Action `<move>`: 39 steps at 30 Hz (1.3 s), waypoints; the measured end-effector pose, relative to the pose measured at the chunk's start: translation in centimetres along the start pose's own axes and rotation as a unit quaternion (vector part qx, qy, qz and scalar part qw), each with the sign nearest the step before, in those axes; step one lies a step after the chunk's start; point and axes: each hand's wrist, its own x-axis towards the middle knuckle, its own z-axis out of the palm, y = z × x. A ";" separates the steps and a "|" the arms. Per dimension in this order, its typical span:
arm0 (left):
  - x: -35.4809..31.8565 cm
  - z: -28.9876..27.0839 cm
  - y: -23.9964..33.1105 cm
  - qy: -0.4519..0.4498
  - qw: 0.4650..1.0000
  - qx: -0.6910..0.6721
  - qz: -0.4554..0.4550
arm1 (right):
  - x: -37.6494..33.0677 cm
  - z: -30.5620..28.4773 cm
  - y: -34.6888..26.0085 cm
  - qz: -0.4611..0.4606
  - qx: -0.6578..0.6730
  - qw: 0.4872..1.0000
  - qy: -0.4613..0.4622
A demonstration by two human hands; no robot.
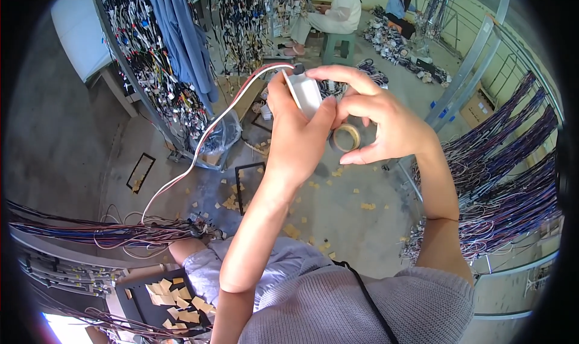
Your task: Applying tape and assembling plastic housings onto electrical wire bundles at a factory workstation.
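My left hand [295, 124] is closed around a white rectangular plastic housing [306, 93], holding it up in front of me. A small black round piece [298, 69] sits at its far end. From there a red and white wire pair [208, 130] curves down to the left toward a cable bundle. My right hand [386, 114] is at the housing's right side, index finger stretched to the black piece, thumb well apart. Between that thumb and the fingers shows a yellowish tape roll [346, 137]; whether it is held or lies behind the hand I cannot tell.
Dark cable bundles [139, 232] hang at lower left, others [506, 181] at right. Yellowish slips lie in a black tray [142, 305] and across the floor [325, 223]. A rack of wires [139, 48] stands far left. Two people sit at the back, one on a green stool [339, 47].
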 end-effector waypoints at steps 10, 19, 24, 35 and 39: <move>0.4 0.5 -0.7 0.007 1.000 -0.004 0.026 | -0.4 0.3 0.9 0.017 0.047 0.999 0.004; 0.2 0.3 -0.2 0.017 0.999 -0.010 0.026 | 0.0 0.4 1.1 -0.005 0.037 0.999 0.017; -0.2 -0.3 0.3 0.020 0.999 0.028 0.002 | -0.1 0.4 0.6 0.003 0.043 0.999 -0.007; -0.1 -0.4 0.8 0.006 1.000 -0.003 0.011 | 0.4 0.4 1.0 -0.038 0.022 0.999 0.013; -1.1 -2.2 0.4 0.006 0.997 -0.078 -0.016 | 1.4 1.0 0.9 -0.090 0.043 0.995 -0.016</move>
